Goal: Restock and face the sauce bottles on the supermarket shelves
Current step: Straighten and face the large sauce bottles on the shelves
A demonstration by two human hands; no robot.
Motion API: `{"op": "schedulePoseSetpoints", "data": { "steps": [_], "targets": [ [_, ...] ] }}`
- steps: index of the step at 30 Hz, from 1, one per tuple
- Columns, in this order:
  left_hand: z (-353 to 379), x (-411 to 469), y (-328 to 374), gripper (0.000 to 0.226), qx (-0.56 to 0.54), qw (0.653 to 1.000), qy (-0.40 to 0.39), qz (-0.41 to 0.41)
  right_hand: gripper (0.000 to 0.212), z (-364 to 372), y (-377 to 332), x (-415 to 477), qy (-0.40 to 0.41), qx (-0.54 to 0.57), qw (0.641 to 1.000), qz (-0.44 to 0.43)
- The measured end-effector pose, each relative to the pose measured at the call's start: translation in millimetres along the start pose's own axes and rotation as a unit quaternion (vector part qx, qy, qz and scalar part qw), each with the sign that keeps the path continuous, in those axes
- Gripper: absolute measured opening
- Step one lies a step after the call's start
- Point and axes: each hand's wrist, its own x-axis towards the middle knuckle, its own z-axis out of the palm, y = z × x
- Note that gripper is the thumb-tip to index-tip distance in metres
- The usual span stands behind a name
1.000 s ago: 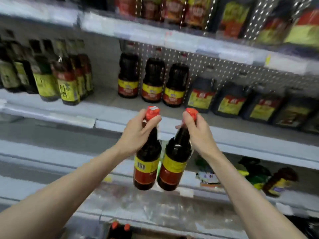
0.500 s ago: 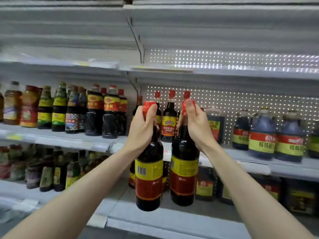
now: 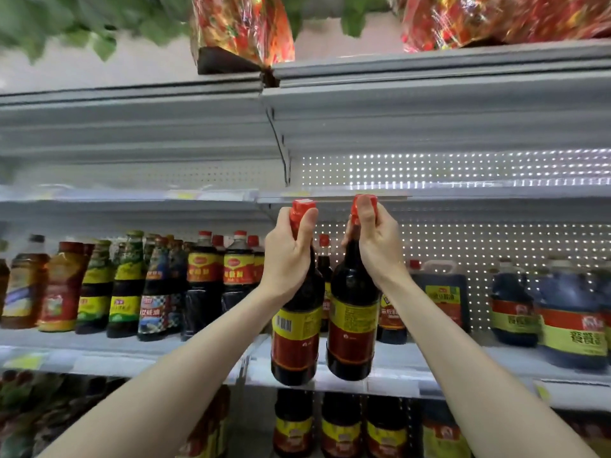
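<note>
Shelf edge (image 3: 463,193) just above bottles (image 3: 294,342)

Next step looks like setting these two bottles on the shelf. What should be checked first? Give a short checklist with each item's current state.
1. The left grip wraps the neck of the left bottle: ok.
2. The right grip wraps the neck of the right bottle: ok.
3. The red caps are on both bottles: ok.
4. Front label faces out: not ok for the left bottle, its barcode faces the camera; cannot tell for the right bottle.
5. Free spot on the middle shelf behind the held bottles: cannot tell, they hide it.
</note>
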Motion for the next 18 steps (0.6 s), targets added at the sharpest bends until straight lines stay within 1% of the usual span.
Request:
{"op": "schedulePoseSetpoints", "data": {
  "steps": [2, 5, 11, 15, 18],
  "targets": [
    [-3, 13, -20, 0.061, -0.006, 1.000, 0.001, 0.007, 0.068, 17, 12, 8, 0.022, -0.023, 0.999, -0.003],
    [-3, 29, -49, 0.058, -0.028, 1.000, -0.005, 0.011, 0.058, 36, 30, 19, 0.044, -0.051, 0.998, -0.001],
    [10, 47, -94, 0.037, -0.061, 0.998, -0.007, -0.014, 0.050, 53, 73, 39, 0.058, -0.071, 0.996, 0.001],
    [24, 51, -124, 0.027, -0.063, 0.997, -0.009, -0.035, 0.062, 54, 102, 48, 0.061, -0.087, 0.994, 0.017],
    [34, 51, -140, 0.024, -0.059, 0.997, -0.019, -0.043, 0.056, 52, 121, 53, 0.056, -0.097, 0.993, 0.025]
  ]
}}
